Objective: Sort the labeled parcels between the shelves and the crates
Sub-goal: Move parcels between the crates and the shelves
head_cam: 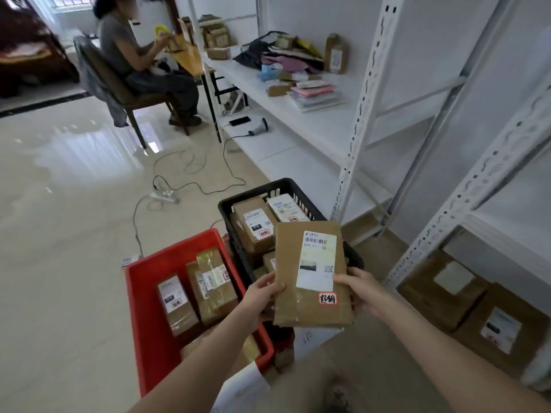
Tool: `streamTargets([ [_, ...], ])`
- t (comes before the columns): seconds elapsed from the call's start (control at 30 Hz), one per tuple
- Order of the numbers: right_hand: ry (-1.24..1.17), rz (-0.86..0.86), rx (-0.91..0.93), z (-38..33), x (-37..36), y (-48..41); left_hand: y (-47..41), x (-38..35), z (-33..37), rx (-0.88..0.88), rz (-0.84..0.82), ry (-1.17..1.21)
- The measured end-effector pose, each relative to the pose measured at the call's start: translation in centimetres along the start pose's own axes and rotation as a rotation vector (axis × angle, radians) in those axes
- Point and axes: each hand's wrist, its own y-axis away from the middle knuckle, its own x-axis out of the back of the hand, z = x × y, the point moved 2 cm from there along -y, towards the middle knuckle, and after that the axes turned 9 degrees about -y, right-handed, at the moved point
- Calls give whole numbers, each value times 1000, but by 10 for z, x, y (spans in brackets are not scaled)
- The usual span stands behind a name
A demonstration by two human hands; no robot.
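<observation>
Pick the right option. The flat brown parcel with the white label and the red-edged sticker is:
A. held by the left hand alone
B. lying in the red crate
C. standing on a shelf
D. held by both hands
D: the left hand grips the left edge of the parcel and the right hand grips its right edge.

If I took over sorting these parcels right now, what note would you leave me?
Hands: left hand and right hand both grip one flat brown parcel, label up, by the black crate.
The red crate holds a few labeled parcels; the black crate holds several.
Two boxes sit low in the right rack.
Left: place the held parcel, then the rest.
</observation>
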Motion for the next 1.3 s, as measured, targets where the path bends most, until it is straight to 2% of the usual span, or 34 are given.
streamTargets([
  [0.13,109,-57,10,-33,-6,-43,-25,-1,12,11,60,89],
  [0.3,206,-207,52,-72,-43,-89,-45,23,25,7,217,256],
  [0.53,314,-418,120,-70,-168,-116,-40,118,6,44,521,327],
  [0.7,391,-470,78,-32,-265,-131,-38,203,-24,55,677,291],
  [0.87,505,-393,110,13,-346,-166,-73,275,-61,62,708,193],
  [1.0,509,-309,38,50,-395,-201,-112,317,-95,111,674,66],
  [1.3,602,-232,-25,99,-444,-258,-189,360,-143,222,595,-274],
])
